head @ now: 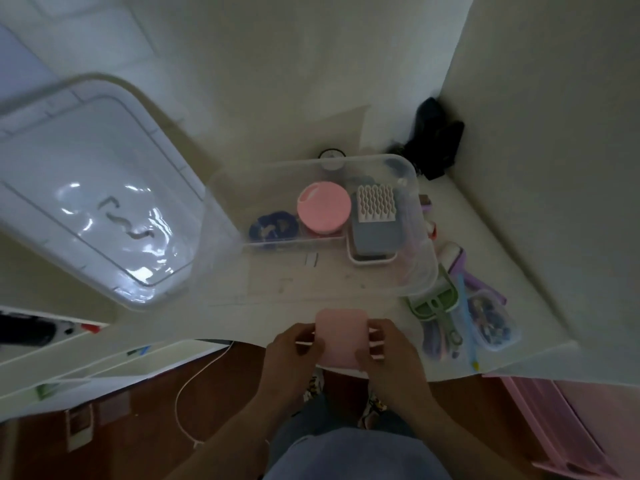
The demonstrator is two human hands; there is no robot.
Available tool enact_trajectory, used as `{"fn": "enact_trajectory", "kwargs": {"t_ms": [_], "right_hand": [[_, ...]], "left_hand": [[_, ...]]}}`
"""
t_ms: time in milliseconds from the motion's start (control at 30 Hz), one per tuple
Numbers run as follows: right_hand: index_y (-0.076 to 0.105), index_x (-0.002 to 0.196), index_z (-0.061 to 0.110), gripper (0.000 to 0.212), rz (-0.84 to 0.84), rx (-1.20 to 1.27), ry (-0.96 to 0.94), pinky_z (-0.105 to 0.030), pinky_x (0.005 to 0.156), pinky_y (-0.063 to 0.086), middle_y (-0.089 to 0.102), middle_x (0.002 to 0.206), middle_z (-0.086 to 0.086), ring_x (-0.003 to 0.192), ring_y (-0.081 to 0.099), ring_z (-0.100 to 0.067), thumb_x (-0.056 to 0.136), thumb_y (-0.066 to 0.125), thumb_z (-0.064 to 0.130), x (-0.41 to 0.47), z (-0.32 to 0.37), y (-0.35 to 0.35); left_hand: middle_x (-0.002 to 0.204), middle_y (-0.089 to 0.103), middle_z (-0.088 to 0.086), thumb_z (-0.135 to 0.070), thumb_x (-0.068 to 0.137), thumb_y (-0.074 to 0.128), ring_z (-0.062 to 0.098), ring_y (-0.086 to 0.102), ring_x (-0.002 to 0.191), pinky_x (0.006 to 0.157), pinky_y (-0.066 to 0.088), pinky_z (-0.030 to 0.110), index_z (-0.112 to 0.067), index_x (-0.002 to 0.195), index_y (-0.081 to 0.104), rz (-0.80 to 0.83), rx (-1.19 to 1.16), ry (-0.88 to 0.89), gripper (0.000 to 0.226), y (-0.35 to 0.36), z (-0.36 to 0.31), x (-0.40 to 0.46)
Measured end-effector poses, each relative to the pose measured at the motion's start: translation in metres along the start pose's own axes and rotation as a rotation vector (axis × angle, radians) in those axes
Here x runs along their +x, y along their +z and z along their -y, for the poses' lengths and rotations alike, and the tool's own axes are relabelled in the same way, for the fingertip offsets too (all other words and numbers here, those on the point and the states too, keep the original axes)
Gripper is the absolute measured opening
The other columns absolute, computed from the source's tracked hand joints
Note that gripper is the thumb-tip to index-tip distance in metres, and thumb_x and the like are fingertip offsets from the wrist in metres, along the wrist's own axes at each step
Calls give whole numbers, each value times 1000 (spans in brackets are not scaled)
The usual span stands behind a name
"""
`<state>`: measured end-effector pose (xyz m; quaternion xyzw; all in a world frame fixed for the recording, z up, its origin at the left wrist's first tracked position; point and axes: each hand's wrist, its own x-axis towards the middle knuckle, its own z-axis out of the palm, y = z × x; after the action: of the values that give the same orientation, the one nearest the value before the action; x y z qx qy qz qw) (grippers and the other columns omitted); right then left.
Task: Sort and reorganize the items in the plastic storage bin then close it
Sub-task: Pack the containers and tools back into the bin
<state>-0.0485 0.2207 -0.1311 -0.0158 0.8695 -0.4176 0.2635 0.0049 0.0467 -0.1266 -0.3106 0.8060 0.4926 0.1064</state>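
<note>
Hands meet at the near edge of a white worktop (263, 317), both gripping one flat pink case (338, 336): the left hand (294, 351) curls round its left side, the right hand (388, 351) clasps its right side, fingers bent over the front face. Just beyond the hands stands the clear plastic storage bin (420, 244), open. Inside it, toward the far side from the hands, sit a round pink container (323, 206), a dark blue scrunchie (273, 228) to its left and a grey brush (375, 221) with white bristles in a white tray to its right. Far to the left of the left hand, the bin's clear lid (93, 188) lies apart. Beyond the right hand and to its right, outside the bin, lie a green scoop (434, 303), purple items (467, 271) and a small clear pouch (491, 322).
</note>
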Motion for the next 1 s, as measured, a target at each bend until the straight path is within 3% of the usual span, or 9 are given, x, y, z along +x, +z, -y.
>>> {"fn": "enact_trajectory", "kwargs": {"t_ms": [133,300,367,467,567,633,733,867,1000], "right_hand": [[51,119,37,42,-77,116,-115,-24,72,58,58,109,15,89,62,-1,86,71,21,-37,44,-25],[52,125,31,43,-160,179,-294,-24,73,57,57,113,14,91,62,-3,87,71,23,1,125,-24],[51,130,26,48,-194,146,-341,-26,78,56,57,118,8,98,60,-8,87,70,22,37,150,-11],[47,138,18,56,-139,134,-320,-35,91,53,55,128,-2,109,59,-18,85,68,15,98,173,28],[43,138,6,58,-58,22,-280,-45,99,46,54,131,-13,117,55,-31,82,61,9,149,181,73],[46,131,-1,50,-37,-81,-253,-42,94,43,55,126,-20,115,53,-37,82,56,3,175,180,94],[52,118,-5,37,-3,-165,-211,-38,88,38,57,120,-23,110,54,-40,81,52,-3,200,179,109],[55,122,-9,46,50,-85,-183,-39,101,39,56,128,-25,119,53,-39,80,45,5,215,181,124],[53,127,-5,48,69,-10,-178,-44,100,43,54,129,-20,119,53,-38,83,42,10,220,172,132]], "left_hand": [[94,73,-24,-27,90,70,-7,67,86,72,55,13,-41,104,71,-31,0,93,19,-46,-32,-32],[93,74,-20,-29,89,72,-3,68,85,76,53,17,-36,107,73,-207,-15,222,19,-111,-69,3],[91,72,-21,-30,90,72,-5,67,80,71,49,10,-36,108,72,-272,-7,227,19,-131,-81,31],[101,74,-8,-27,92,68,4,68,83,74,49,17,-26,119,70,-344,-17,168,27,-146,-80,82],[121,70,5,-20,93,61,22,68,104,92,51,31,-18,133,59,-317,57,113,40,-145,-65,134],[129,65,10,-13,93,56,31,63,115,96,47,34,-14,141,48,-267,97,83,49,-141,-58,160],[139,55,17,-8,96,50,35,54,126,101,41,35,-8,143,42,-187,226,40,48,-135,-51,189],[143,46,24,-4,97,45,38,48,128,102,36,37,3,138,45,-104,443,64,41,-135,-37,209],[155,22,27,-3,93,46,42,43,131,103,39,42,4,144,33,-75,595,127,53,-134,-25,213]]}}
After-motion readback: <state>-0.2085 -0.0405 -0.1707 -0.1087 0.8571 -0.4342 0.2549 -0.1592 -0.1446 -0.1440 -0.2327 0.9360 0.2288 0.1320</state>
